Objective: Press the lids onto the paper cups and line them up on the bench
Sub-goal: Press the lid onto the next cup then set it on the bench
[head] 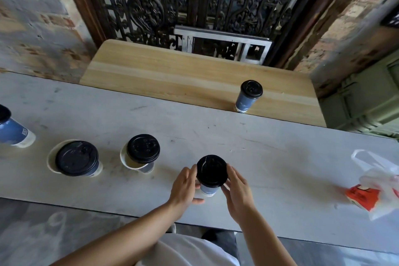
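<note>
Near the bench (pixel 280 149) front edge, our left hand (pixel 185 187) grips the cup (pixel 207 190), our right hand (pixel 237 189) clasps its lid (pixel 212 171); we should press evenly around the rim, cup upright.

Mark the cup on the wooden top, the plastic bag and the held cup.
cup on the wooden top (pixel 245 101): head view, blue wall.
plastic bag (pixel 376 176): head view, white middle.
held cup (pixel 212 170): head view, black lid.

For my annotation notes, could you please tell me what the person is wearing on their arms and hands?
Nothing shows: the left hand and right hand are ungloved, without rings or a watch, and both forearms are bare, no sleeve in view.
</note>
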Tool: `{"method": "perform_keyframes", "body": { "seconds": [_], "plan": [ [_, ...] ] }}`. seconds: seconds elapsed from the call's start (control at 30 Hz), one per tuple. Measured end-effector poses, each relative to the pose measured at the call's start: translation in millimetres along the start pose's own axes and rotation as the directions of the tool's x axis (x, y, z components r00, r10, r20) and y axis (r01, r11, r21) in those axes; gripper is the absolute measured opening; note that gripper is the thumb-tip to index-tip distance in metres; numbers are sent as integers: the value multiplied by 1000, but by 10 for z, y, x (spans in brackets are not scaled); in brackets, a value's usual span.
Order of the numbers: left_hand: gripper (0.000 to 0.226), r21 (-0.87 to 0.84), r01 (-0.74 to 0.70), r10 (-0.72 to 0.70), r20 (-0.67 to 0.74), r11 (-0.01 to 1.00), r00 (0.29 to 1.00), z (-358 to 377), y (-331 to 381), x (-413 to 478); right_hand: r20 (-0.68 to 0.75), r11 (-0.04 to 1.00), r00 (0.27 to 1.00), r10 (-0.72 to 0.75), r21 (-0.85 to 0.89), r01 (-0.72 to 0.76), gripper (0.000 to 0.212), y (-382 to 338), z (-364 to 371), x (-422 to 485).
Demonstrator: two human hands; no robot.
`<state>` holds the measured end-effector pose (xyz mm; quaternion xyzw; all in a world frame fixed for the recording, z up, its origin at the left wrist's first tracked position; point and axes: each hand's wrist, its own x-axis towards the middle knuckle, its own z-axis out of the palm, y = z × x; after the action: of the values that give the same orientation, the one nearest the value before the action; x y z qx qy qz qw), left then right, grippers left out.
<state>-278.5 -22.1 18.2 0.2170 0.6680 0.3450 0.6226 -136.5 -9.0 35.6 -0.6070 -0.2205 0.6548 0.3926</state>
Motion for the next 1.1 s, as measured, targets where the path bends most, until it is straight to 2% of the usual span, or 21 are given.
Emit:
{"method": "perform_keyframes", "body": {
  "seconds": [0.23, 0.43, 0.73, 0.87, 0.97, 1.1],
  "plan": [
    [47, 81, -3, 3, -7, 997, 1000, 53, 97, 23, 8, 992, 1000, -17, -127, 18, 33, -3, -63, 68],
    [28, 89, -119, 112, 82, 989, 990, 79, 20, -23, 24, 989, 998, -62, -133, 65, 31, 103, -96, 55],
    [25, 135, -149, 138, 93, 979, 986, 81, -196, -66, 16, 946, 975, -223, -239, 220, 29, 302, -167, -71],
    [26, 187, -166, 148, 110, 968, 983, 58, -170, -81, 32, 952, 973, -227, -204, 229, 30, 302, -177, -88],
    [25, 235, -218, 191, 131, 947, 973, 33, -152, -104, 24, 986, 990, -138, -95, 140, 27, 299, -191, -100],
    [31, 312, -410, 397, 108, 857, 911, 24, -208, -75, -1, 999, 999, -50, -2, 50, 25, 245, -187, -104]
  ]
}}
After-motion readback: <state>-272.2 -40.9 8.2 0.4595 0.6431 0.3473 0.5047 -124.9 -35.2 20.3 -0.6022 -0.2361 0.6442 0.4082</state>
